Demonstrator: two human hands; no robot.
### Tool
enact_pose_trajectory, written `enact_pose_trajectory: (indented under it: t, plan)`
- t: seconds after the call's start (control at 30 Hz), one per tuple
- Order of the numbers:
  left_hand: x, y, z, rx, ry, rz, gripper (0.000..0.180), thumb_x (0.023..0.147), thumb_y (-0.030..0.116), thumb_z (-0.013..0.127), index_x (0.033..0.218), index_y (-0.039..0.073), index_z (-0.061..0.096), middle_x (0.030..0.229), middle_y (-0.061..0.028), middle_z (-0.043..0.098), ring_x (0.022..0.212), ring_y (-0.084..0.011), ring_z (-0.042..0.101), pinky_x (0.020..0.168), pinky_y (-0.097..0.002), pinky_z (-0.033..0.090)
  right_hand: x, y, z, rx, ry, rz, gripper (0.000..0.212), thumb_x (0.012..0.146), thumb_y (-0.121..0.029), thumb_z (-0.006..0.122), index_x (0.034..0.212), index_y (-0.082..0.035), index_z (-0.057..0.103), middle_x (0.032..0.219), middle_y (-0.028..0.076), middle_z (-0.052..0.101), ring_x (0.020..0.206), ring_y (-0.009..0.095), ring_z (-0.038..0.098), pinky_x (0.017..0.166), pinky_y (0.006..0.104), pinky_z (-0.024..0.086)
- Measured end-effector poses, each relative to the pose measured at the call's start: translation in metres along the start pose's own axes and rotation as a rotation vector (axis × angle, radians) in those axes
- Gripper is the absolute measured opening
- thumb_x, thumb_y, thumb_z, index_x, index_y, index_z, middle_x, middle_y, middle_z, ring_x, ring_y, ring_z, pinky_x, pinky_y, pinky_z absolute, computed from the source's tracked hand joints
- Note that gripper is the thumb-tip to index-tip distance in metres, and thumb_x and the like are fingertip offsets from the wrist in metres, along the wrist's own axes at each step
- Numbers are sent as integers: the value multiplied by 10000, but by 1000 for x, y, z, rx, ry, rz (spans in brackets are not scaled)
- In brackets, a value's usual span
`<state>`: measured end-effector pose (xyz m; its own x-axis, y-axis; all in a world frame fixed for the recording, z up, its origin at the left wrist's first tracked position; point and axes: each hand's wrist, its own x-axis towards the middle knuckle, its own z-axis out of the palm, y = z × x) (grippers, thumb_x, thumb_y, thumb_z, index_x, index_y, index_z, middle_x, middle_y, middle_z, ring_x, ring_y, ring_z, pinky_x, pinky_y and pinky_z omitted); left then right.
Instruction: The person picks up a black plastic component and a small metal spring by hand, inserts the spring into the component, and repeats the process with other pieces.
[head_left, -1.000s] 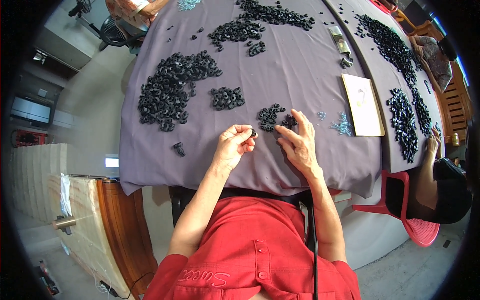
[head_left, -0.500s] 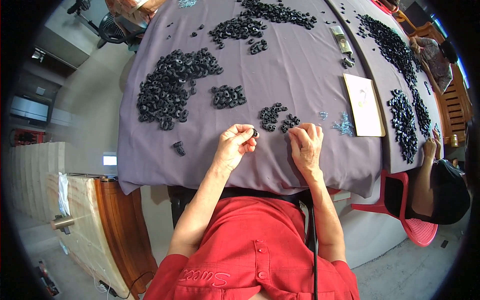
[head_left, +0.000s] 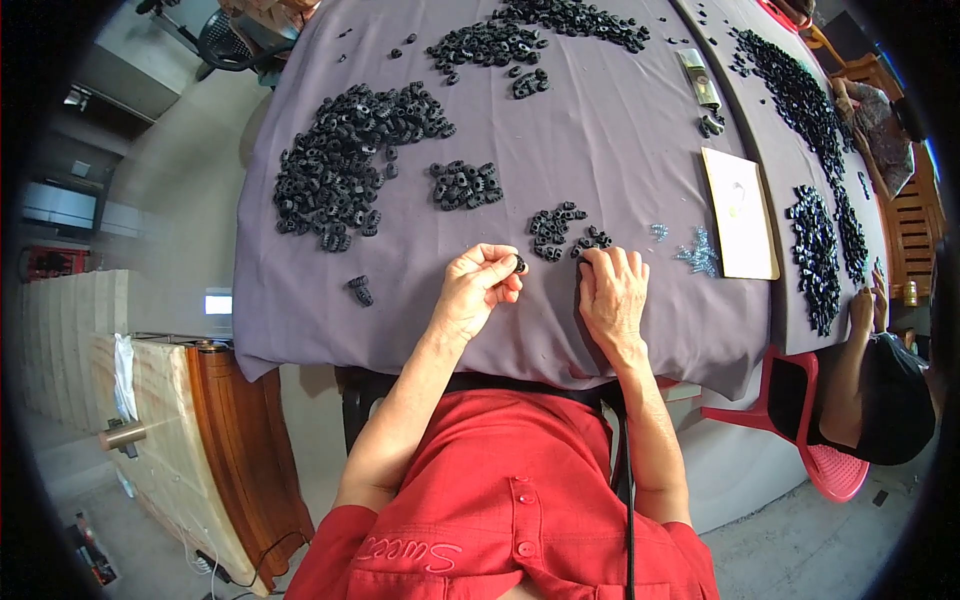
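Note:
My left hand (head_left: 480, 285) is closed, with a small black ribbed piece (head_left: 519, 264) pinched between thumb and fingertips. Over the near edge of a small cluster of the same pieces (head_left: 592, 240) lies my right hand (head_left: 615, 290), its fingers stretched and somewhat apart. Its fingertips reach those pieces; whether one is under them I cannot tell. Just beyond the hands sits another small group of black pieces (head_left: 552, 228). To the right of my right hand are small clear bluish pieces (head_left: 697, 252), with a smaller heap (head_left: 659, 231) beside them.
A large black pile (head_left: 335, 165) and a smaller one (head_left: 466, 186) lie on the purple-grey tablecloth (head_left: 600, 130). A pale board (head_left: 740, 215) and a tube (head_left: 699, 80) are at the right. Other people sit along the right side, near a red chair (head_left: 790, 400) and more black pieces (head_left: 815, 260).
My right hand's fingers have straightened from a curled pose and reach onto the small cluster. The left hand still pinches its piece. The whole view has shifted slightly.

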<state>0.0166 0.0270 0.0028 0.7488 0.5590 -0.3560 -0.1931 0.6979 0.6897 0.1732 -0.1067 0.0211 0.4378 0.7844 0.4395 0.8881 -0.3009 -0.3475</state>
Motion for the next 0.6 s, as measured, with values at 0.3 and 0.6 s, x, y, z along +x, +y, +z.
enact_pose_trajectory:
  t: [0.3, 0.6]
  plan:
    - [1, 0, 0, -17, -11, 2, 77, 899, 79, 598, 965, 39, 598, 844, -100, 653, 652, -126, 609, 557, -239, 502, -4, 2, -1, 324, 60, 80, 181, 780, 29, 548, 948, -32, 577, 822, 122, 555, 770, 296, 540, 698, 365, 446]
    - [-1, 1, 4, -13, 22, -6, 87, 898, 87, 603, 968, 36, 593, 834, -94, 651, 645, -127, 606, 554, -236, 497, 2, -18, 0, 1332, -271, 719, 129, 934, -36, 498, 1026, 31, 559, 765, 57, 596, 617, 107, 592, 606, 249, 532]
